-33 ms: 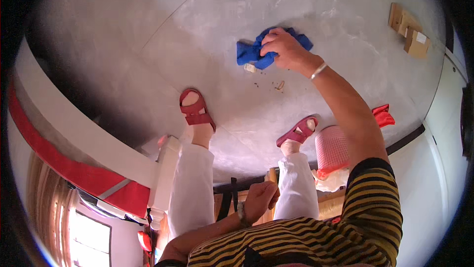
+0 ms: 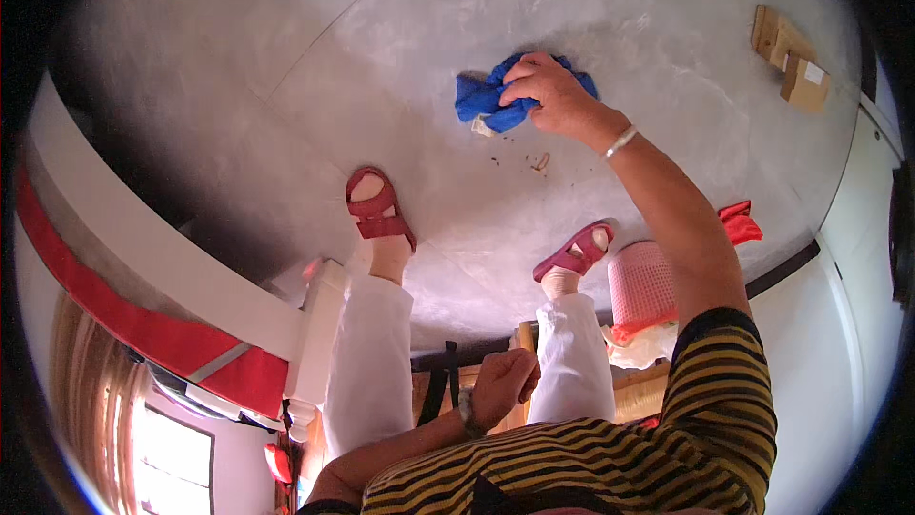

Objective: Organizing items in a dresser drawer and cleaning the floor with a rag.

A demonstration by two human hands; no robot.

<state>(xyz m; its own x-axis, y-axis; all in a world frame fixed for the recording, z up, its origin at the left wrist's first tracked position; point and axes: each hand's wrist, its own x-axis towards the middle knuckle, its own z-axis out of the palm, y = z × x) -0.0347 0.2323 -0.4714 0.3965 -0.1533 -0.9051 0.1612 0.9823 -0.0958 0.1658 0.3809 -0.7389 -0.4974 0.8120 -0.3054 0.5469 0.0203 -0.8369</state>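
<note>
My right hand (image 2: pixel 553 96) presses a crumpled blue cloth (image 2: pixel 474 98) onto the grey floor (image 2: pixel 286 153), its fingers bent over the bunched fabric. Against the cloth's near edge lies a small pale scrap (image 2: pixel 483 125), partly covered. Just nearer to me are a thin curled brownish bit (image 2: pixel 540 162) and several dark crumbs. My left hand (image 2: pixel 505 388) is curled into a fist beside my right leg in white trousers, and no object shows in it. What its palm side looks like is hidden.
My feet in red sandals (image 2: pixel 381 210) stand apart on the floor. Right of them is a pink basket (image 2: pixel 640 284) with a bag liner, with a red piece (image 2: pixel 741 222) beyond. Cardboard boxes (image 2: pixel 805 83) lie far right. A white frame (image 2: pixel 162 215) curves along the left.
My right hand and the blue cloth have shifted very slightly; the cloth's near edge and the pale scrap look a little different. My left hand stays in place.
</note>
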